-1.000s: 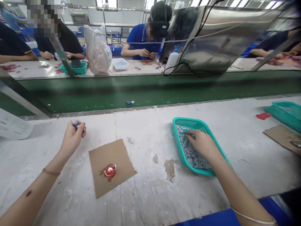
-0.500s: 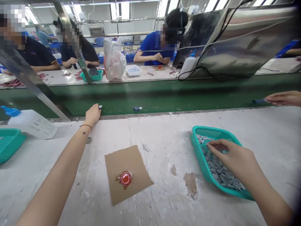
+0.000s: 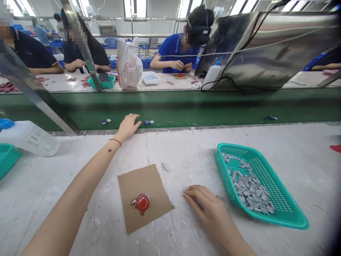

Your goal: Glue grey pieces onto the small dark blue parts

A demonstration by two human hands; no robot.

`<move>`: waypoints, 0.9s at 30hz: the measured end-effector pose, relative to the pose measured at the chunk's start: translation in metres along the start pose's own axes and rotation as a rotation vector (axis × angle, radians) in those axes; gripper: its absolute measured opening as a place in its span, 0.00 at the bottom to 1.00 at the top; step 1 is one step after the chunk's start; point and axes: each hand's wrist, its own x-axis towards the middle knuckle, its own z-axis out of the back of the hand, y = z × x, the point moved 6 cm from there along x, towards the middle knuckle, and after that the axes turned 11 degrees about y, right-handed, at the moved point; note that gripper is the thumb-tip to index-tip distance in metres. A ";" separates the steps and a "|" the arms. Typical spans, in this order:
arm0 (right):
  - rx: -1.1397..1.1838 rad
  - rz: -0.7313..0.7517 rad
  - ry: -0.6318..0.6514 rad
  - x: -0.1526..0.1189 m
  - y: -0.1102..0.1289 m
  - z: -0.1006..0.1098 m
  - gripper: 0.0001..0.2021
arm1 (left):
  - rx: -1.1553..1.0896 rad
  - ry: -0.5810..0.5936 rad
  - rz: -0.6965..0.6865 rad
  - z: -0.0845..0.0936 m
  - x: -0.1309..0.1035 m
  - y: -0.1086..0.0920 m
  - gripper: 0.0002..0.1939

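My left hand (image 3: 129, 126) reaches to the green belt (image 3: 181, 113), fingers apart and holding nothing, just left of a small dark blue piece with a white tip (image 3: 149, 123). A similar piece (image 3: 106, 121) lies farther left on the belt. Over the table, my right hand (image 3: 205, 202) pinches a small pale piece (image 3: 185, 191) between its fingertips. It is between the brown cardboard (image 3: 144, 177) and the green basket (image 3: 282, 192) of small grey pieces (image 3: 253, 192). A round red dish (image 3: 142, 202) with wet-looking liquid sits on the cardboard.
A white bottle (image 3: 34, 138) and another green basket (image 3: 7, 156) are at the left. Metal posts (image 3: 50, 99) rise near the belt. Across it, people work beside a fan (image 3: 130, 65). One more dark piece (image 3: 271, 118) lies on the belt, right.
My left hand has let go of the dark piece and moved right along the belt. My right hand has left the basket with a small piece, moving left. Another person's hand at the right has gone.
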 end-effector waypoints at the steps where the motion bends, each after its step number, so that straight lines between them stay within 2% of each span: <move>1: -0.029 0.006 -0.005 -0.001 0.002 0.000 0.09 | -0.050 0.012 -0.022 -0.008 0.005 -0.010 0.20; 4: -0.086 -0.026 -0.009 -0.003 0.003 0.000 0.10 | -0.224 0.024 -0.035 -0.024 0.017 -0.027 0.15; 6: -0.091 -0.059 -0.013 -0.003 0.002 -0.001 0.11 | -0.367 0.012 -0.011 -0.027 0.020 -0.030 0.10; 8: -0.095 -0.077 -0.014 -0.002 0.001 -0.002 0.12 | -0.532 -0.009 0.021 -0.024 0.015 -0.029 0.09; 10: -0.106 -0.082 -0.005 -0.001 0.002 -0.002 0.12 | -0.699 -0.021 0.039 -0.017 -0.002 -0.027 0.12; 14: -0.122 -0.076 -0.007 0.001 0.004 0.000 0.13 | -1.068 0.003 0.038 -0.001 -0.070 -0.024 0.16; 16: -0.126 -0.077 -0.013 0.002 0.003 0.002 0.15 | -1.484 0.065 0.071 -0.001 -0.113 -0.024 0.12; 18: -0.123 -0.083 -0.021 0.002 0.001 0.002 0.17 | -1.718 0.098 0.120 -0.001 -0.153 -0.027 0.10; 23: -0.045 -0.100 -0.034 0.006 0.005 0.002 0.19 | -1.753 0.087 0.192 0.005 -0.231 -0.034 0.09; 27: 0.072 -0.062 0.003 0.014 0.037 -0.002 0.16 | -1.682 0.052 0.254 -0.002 -0.276 -0.034 0.09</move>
